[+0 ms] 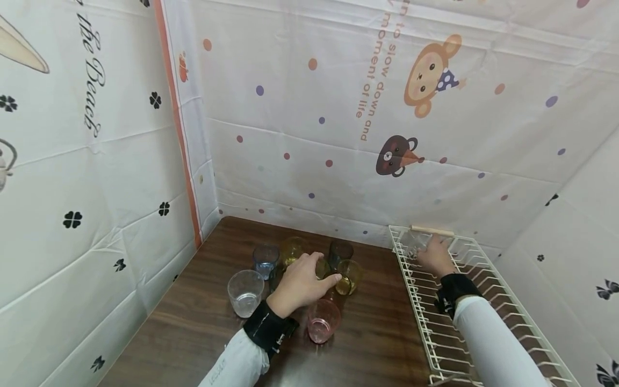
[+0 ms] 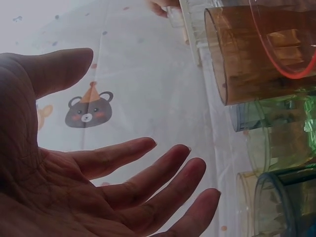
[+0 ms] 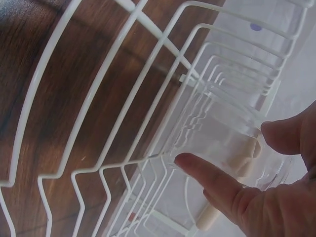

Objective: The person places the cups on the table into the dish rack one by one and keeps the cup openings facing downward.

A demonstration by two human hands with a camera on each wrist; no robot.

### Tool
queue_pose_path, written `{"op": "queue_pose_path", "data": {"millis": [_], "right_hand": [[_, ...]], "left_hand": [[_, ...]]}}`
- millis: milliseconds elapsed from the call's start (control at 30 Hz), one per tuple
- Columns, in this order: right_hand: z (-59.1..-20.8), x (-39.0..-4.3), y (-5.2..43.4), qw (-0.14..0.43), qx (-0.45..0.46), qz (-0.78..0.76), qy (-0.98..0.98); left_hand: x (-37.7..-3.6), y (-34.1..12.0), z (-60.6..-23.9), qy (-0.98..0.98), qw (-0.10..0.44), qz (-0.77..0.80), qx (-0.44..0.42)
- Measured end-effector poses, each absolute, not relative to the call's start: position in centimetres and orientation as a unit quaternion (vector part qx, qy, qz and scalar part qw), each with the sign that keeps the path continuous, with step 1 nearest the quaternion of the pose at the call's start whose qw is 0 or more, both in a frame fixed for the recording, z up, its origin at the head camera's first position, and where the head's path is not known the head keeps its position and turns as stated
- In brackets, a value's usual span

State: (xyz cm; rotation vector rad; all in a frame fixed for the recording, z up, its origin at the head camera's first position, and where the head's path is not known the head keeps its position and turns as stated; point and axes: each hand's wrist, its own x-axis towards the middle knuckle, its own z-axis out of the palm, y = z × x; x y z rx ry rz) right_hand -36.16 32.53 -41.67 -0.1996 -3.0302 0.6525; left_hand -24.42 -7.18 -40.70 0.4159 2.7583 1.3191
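Note:
My left hand (image 1: pixel 302 285) hovers over a group of coloured drinking glasses, its fingers spread and nothing in its grasp. Around it stand a pink glass (image 1: pixel 323 322), a yellow glass (image 1: pixel 352 277), a dark grey glass (image 1: pixel 341 252), a blue glass (image 1: pixel 266 260) and a clear glass (image 1: pixel 245 294). Part of the group is hidden beneath the hand. At the far end of a white wire dish rack (image 1: pixel 524 313), my right hand (image 1: pixel 437 257) holds another clear glass (image 3: pixel 217 118) between thumb and fingers. That glass lies tilted among the wires.
The rack stands on the right of the brown wooden table (image 1: pixel 372 333). A light wooden handle (image 1: pixel 432 231) tops its far end. Printed cloth walls (image 1: pixel 300 107) enclose the table at the back and both sides.

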Motion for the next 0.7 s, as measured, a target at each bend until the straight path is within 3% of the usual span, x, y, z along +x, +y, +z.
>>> {"op": "queue_pose_path", "data": {"millis": [700], "right_hand": [[-42.3, -37.9, 32.0, 0.023, -0.058, 0.239, -0.969]], "left_hand": [[-24.1, -7.5, -40.5, 0.913, 0.016, 0.383, 0.137]]}}
